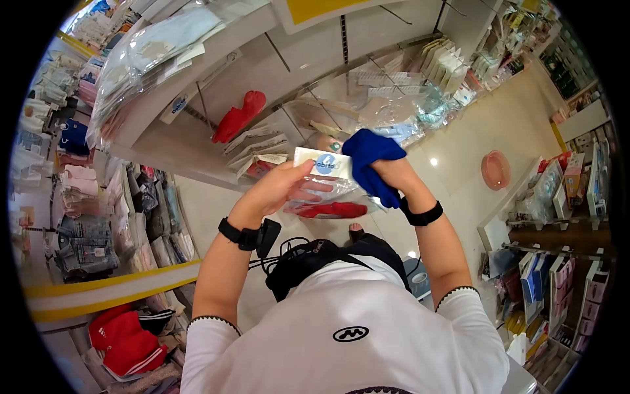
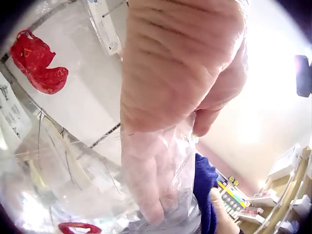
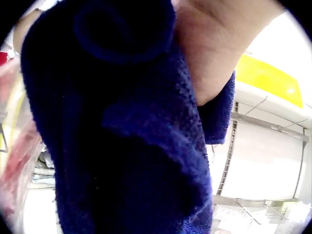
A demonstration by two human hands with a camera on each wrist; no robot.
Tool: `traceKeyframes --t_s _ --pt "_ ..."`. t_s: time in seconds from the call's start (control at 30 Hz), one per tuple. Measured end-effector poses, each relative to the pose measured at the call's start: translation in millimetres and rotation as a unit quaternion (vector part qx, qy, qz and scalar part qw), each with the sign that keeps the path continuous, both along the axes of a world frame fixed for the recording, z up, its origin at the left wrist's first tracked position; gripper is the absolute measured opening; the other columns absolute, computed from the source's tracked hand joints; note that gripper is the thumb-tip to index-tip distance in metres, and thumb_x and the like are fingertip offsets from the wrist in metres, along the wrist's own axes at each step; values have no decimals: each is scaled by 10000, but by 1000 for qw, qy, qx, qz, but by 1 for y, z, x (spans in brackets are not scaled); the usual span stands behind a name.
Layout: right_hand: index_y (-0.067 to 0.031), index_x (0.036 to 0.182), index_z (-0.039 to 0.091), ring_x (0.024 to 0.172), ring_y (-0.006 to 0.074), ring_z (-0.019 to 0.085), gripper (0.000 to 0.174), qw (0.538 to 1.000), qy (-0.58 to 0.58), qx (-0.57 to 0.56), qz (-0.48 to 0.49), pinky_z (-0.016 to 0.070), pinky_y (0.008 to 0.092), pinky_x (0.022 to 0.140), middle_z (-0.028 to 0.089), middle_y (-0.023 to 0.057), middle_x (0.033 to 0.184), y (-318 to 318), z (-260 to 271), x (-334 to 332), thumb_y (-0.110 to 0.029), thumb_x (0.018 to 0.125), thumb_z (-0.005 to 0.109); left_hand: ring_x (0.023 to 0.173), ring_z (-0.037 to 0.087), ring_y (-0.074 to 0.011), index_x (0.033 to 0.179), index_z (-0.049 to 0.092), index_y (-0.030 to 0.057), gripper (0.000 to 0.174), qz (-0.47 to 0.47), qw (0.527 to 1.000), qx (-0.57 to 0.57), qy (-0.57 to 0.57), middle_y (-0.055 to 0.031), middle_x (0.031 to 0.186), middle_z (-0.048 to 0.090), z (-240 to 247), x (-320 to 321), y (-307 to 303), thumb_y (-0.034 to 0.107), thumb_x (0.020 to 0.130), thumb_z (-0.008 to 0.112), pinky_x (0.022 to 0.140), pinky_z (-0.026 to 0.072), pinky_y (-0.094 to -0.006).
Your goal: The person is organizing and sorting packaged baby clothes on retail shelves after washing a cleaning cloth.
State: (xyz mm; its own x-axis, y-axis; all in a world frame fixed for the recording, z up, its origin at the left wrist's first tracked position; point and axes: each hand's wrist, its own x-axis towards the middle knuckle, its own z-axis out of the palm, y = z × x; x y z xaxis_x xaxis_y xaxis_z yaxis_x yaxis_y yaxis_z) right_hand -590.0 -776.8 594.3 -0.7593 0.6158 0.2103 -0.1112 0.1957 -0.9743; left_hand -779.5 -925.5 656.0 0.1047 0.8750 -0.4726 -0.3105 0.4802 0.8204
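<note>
My left hand point(image 1: 279, 187) holds a clear plastic bag point(image 2: 178, 146) by its top, under a white header card point(image 1: 320, 163) with a blue round logo. Its thumb is at the bag's edge, and its fingers show through the clear film in the left wrist view. Something red point(image 1: 331, 210) shows low in the bag. In my right hand point(image 1: 397, 174) a dark blue fuzzy cloth point(image 1: 371, 161) is gripped, bunched and hanging beside the card. That cloth fills most of the right wrist view and hides the fingers there.
A red cloth piece point(image 1: 239, 118) hangs on a rack hook ahead, near rows of packaged goods point(image 1: 259, 148). Bagged clothes line a shelf point(image 1: 151, 39) at the upper left. A pink basin point(image 1: 495, 171) sits on the floor to the right, near stocked shelves point(image 1: 545, 236).
</note>
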Motion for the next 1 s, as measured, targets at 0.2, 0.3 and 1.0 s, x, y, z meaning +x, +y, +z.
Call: traceKeyframes --t_s 0.2,0.3,1.0 --pt "-19 1010 574 823 124 561 264 967 89 -112 -212 459 258 744 597 35 911 27 -22 59 -31 747 600 1173 403 -326 1308 302 56 498 127 982 65 -123 -187 1281 397 4 -11 -24 371 926 362 899 378 -478" --pt "7 1198 429 930 173 524 534 987 -50 -35 -151 447 288 811 528 64 1059 -3 7 71 -16 706 635 1275 253 -280 1400 150 199 567 138 974 103 -145 -101 1393 271 0 4 -20 388 916 378 987 200 -571" --pt "-119 1285 358 1075 129 451 418 893 252 -334 -165 349 268 928 459 2 1198 -50 -79 18 -321 922 401 1147 370 -115 1333 287 -9 509 65 968 242 18 -58 1309 376 -19 126 18 341 964 274 968 292 -242"
